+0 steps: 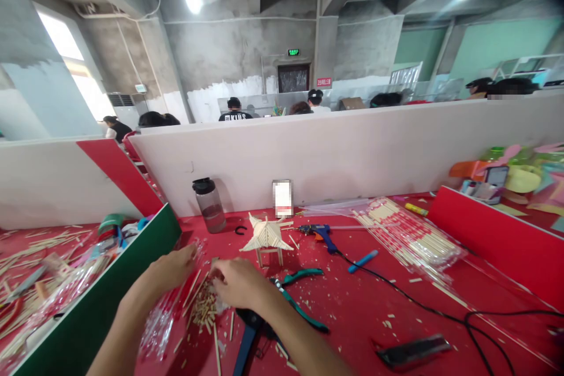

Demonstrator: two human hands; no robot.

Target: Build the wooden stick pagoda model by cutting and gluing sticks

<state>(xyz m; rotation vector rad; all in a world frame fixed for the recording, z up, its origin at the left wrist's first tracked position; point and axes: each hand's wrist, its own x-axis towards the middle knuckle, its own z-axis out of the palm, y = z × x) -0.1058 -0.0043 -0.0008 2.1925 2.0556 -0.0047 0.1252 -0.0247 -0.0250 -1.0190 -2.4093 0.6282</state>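
My left hand [174,267] is over a crinkled clear plastic wrapper [161,320] at the left; its fingers are blurred, so their grip is unclear. Just right of it, my right hand [238,285] has its fingers curled together above a heap of short cut stick pieces [203,308]. Whatever those fingers pinch is too small to make out. Several longer wooden sticks lie beside the heap. Beyond my hands stands a small pavilion model [267,235] built of pale sticks, with a pointed roof on legs. Green-handled pliers [304,299] lie spread by my right forearm.
A blue glue gun [324,236] with a black cord lies right of the model, near a blue marker [362,261] and bagged sticks [409,235]. A dark bottle [209,205] stands by the white partition [308,153]. A black cutter [412,352] lies front right. People sit beyond.
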